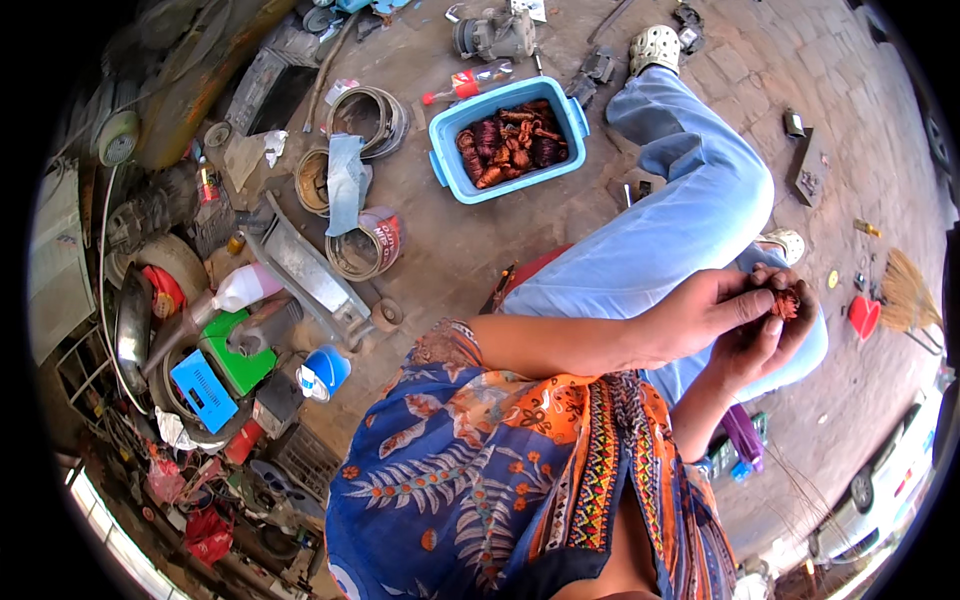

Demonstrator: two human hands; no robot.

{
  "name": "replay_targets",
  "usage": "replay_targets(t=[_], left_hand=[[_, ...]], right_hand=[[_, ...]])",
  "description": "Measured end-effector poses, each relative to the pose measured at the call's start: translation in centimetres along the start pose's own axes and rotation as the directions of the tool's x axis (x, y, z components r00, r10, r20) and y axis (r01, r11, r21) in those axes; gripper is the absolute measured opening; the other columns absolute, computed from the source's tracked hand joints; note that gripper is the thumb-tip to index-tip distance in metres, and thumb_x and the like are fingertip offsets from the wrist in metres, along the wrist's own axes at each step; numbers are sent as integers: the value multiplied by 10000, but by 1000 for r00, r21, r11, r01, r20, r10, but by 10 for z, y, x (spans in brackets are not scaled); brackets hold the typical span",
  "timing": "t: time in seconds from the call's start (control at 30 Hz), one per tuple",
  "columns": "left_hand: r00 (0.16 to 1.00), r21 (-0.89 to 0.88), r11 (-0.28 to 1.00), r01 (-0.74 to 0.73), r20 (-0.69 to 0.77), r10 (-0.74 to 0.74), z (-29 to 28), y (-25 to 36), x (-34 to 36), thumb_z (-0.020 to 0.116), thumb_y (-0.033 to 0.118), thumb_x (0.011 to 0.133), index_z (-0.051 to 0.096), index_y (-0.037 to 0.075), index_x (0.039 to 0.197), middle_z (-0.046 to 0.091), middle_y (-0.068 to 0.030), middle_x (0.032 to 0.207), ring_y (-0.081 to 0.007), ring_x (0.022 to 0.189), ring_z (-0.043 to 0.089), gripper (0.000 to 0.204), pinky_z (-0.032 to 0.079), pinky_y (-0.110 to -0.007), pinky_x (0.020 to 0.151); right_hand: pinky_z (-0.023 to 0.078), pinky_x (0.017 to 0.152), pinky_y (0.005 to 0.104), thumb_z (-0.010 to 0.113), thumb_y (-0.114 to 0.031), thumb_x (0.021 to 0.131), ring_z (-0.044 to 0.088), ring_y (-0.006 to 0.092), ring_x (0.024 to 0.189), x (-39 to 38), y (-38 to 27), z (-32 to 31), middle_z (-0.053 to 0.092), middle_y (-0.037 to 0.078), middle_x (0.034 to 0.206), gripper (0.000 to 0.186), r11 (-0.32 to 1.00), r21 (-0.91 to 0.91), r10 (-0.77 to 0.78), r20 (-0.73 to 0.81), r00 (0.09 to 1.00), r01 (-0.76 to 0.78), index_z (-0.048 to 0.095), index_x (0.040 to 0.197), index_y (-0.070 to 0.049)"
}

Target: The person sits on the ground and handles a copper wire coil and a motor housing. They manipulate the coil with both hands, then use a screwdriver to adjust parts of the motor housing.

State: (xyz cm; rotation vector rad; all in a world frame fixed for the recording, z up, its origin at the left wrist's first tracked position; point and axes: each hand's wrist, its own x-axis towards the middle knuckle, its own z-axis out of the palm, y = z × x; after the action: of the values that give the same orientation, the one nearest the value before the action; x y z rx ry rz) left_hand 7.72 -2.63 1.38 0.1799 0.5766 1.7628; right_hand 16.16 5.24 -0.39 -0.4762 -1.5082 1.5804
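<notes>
Above my bent knee, both hands come together around a small reddish coil of copper wire (787, 303). My left hand (712, 308) has its fingers curled over the top of the coil and its thumb against the side. From below, my right hand (752, 350) wraps its fingers and thumb round the same coil. The fingers hide part of it. Beyond my leg, a light blue plastic basin (443, 172) stands on the ground. Several coppery and dark red wire bundles (510, 148) are heaped in it.
A plastic bottle (468, 85) and a motor-like metal part (497, 38) lie beyond the basin. To the left are open round tins (365, 245), a curved metal piece (310, 275), a blue cup (328, 370) and piled scrap. At the right lie a straw broom (908, 290) and a red heart-shaped object (864, 316).
</notes>
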Motion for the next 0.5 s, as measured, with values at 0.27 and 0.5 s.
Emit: replay_targets(t=[0.27,0.5], left_hand=[[982,-285,948,142,-76,-171,-10,-5,24,405,462,983,533,46,1205,642,-79,1048,-179,953,622,489,464,-320,851],[960,-244,942,231,-103,-262,-7,1,34,326,533,980,543,56,1159,640,-69,932,-172,827,623,553,456,-302,722]], right_hand=[[372,1051,425,417,-762,803,428,359,1271,26,-8,-2,312,233,1444,1028,952,11,303,67,951,-304,209,1452,9],[368,1027,402,424,-636,884,462,292,1240,28,-3,-21,382,214,1399,850,950,91,287,136,948,-300,311,1381,45]])
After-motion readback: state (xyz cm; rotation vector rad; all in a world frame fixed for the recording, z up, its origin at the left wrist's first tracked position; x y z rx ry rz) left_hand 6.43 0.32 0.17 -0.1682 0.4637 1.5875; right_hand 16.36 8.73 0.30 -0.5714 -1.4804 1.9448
